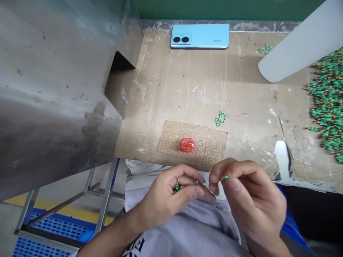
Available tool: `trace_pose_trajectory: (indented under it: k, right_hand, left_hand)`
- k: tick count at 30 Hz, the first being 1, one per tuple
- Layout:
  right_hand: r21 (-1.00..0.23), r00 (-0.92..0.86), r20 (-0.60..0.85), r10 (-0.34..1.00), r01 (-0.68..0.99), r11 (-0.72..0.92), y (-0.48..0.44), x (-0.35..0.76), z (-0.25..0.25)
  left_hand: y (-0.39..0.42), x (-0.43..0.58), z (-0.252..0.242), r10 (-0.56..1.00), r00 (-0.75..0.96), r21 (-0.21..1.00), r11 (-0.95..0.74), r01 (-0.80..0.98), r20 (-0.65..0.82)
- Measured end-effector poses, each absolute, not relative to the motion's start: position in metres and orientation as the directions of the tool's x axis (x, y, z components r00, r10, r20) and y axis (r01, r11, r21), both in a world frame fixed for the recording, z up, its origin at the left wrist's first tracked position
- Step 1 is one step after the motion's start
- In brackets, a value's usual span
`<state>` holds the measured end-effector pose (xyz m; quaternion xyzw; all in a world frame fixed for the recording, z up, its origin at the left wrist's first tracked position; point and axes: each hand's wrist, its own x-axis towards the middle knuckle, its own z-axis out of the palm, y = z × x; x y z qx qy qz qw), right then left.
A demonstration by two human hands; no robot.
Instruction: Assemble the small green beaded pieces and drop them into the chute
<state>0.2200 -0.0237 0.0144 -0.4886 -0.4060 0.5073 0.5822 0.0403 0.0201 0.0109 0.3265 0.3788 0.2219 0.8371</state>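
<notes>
My left hand [174, 194] is curled around several small green figures [177, 186] with yellow and black parts; most of them are hidden by the fingers. Between thumb and forefinger, my right hand [249, 194] pinches a tiny green piece [226, 177], too small to make out fully. Both hands are just in front of the table edge, close together. Beyond them lies a piece of cardboard [209, 142] dotted with small specks, and on it sits a small red cap-like dish [187, 145] with a glossy surface.
A little pile of tiny green pieces [220, 119] lies behind the cardboard. At right is a large heap of green figures [329, 107]. A light blue phone [203, 36] rests at the back, beside a white slanted object [300, 43]. Metal sheeting [59, 89] stands left.
</notes>
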Motion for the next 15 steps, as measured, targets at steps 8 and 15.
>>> trace_pose_trajectory:
  k: [8,15]
  right_hand:
    - [-0.975,-0.023,0.055,0.998,0.213,0.059,-0.028,0.235,0.012]
    - [-0.980,-0.114,0.044,0.993,0.186,0.065,-0.024,0.228,0.012]
  left_hand:
    - [0.028,0.037,0.006,0.762,0.520,0.829,0.534,-0.168,-0.386]
    - [0.027,0.036,0.004,0.857,0.443,0.940,0.331,-0.086,-0.261]
